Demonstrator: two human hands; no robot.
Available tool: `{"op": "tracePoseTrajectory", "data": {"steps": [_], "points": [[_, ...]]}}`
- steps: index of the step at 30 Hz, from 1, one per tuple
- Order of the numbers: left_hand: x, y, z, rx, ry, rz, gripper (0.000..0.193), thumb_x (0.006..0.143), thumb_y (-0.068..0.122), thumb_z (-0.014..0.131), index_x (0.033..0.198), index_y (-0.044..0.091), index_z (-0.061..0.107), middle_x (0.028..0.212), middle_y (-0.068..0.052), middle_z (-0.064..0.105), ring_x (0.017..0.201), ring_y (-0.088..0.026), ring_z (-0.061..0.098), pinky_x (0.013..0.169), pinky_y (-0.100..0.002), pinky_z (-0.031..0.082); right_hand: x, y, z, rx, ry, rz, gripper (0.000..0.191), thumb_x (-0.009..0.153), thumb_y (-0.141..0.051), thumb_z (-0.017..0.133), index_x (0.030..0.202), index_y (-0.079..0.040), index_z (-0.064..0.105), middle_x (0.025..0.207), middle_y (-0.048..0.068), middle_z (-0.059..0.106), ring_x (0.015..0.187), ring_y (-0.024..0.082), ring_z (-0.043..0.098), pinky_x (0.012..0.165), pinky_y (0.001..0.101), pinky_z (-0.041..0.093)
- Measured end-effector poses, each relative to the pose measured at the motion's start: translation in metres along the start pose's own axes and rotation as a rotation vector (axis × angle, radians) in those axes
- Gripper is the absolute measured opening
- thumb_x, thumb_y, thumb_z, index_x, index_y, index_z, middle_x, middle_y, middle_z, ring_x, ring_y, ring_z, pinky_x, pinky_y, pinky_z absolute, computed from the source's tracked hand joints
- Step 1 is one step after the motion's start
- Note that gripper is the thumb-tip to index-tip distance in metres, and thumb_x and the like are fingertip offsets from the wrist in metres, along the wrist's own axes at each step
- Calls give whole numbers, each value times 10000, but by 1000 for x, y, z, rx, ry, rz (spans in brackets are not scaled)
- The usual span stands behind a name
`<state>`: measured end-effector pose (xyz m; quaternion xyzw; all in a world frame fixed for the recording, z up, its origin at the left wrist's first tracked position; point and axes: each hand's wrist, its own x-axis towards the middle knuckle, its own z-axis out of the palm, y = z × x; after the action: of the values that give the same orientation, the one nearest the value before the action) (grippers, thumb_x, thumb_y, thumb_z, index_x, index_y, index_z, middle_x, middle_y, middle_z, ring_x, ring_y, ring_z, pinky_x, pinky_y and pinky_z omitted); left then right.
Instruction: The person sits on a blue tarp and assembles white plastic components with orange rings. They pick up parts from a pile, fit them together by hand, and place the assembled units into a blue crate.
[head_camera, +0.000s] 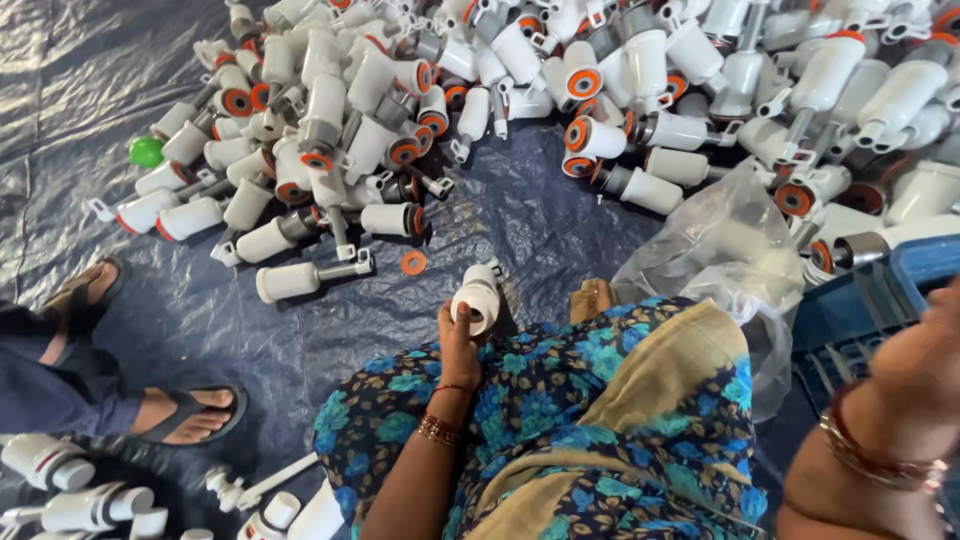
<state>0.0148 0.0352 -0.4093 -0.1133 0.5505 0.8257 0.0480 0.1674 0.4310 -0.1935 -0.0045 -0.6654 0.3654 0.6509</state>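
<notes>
1. Left hand (458, 335) is gripping one white tube (477, 297), fingers wrapping its base, open end facing up at the camera; tube is sitting just above the lap, over the tarp (90, 80).
2. Right hand (925, 350) is showing only at the frame's right edge, blurred; cannot tell whether it is open or closed, nor whether it is holding anything. Bangles are sitting on that wrist.
3. Pile (560, 90) of white parts with orange rings is spreading across the top of the frame, far too many to count, dozens at least, lying at all angles and touching each other.
4. One loose orange ring (413, 263) is lying flat on the tarp, just above-left of the held tube, apart from the pile.
5. One green cap (146, 151) is lying at the pile's left edge.
6. One clear bag (730, 250) is lying crumpled beside the knee, right of the tube; contents not readable.
7. One blue crate (870, 300) is showing at right, partly cut off by the arm; inside cannot be told.
8. Two sandalled feet (190, 410) of another person are resting on the tarp at left.
9. A few more white parts (70, 480), roughly five or six, are lying at bottom left, well apart from the main pile.
</notes>
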Motion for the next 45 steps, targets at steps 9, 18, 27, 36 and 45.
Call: {"op": "tracePoseTrajectory", "data": {"steps": [9, 18, 27, 36, 45], "points": [[8, 0, 0, -35, -21, 60, 713, 922, 581, 640, 1369, 50, 478, 1163, -70, 622, 1035, -168, 612, 874, -313, 521, 4, -16, 24, 147, 52, -10, 276, 1087, 48, 522, 815, 37, 478, 689, 57, 400, 570, 128, 329, 595, 263, 235], [6, -4, -2, 40, -50, 59, 757, 900, 603, 654, 1392, 61, 461, 1204, -56, 609, 1098, -153, 592, 966, -327, 480, 5, -41, 35, 215, 37, -45, 151, 1024, 93, 519, 889, 29, 537, 672, 44, 407, 553, 97, 348, 558, 224, 246], [8, -9, -7, 78, -39, 27, 800, 867, 643, 667, 1393, 77, 461, 1147, -50, 614, 1033, -134, 599, 854, -292, 490, 1, -51, 45, 255, -36, -108, 198, 1070, 49, 555, 879, 13, 518, 675, 59, 401, 519, 136, 362, 544, 254, 290], [5, -7, -6, 85, -34, 19, 792, 861, 631, 665, 1394, 81, 463, 1174, -46, 623, 1068, -143, 595, 892, -308, 468, 1, -54, 40, 174, -80, -128, 328, 1086, -23, 589, 784, 3, 466, 632, 51, 379, 509, 146, 384, 529, 268, 303], [5, -7, -6, 62, -59, 22, 810, 844, 655, 685, 1368, 74, 475, 1169, -63, 616, 1111, -168, 600, 975, -351, 486, 2, -51, 32, 83, -155, -152, 375, 1140, -69, 584, 788, -8, 471, 641, 50, 401, 514, 148, 411, 534, 261, 305]]}}
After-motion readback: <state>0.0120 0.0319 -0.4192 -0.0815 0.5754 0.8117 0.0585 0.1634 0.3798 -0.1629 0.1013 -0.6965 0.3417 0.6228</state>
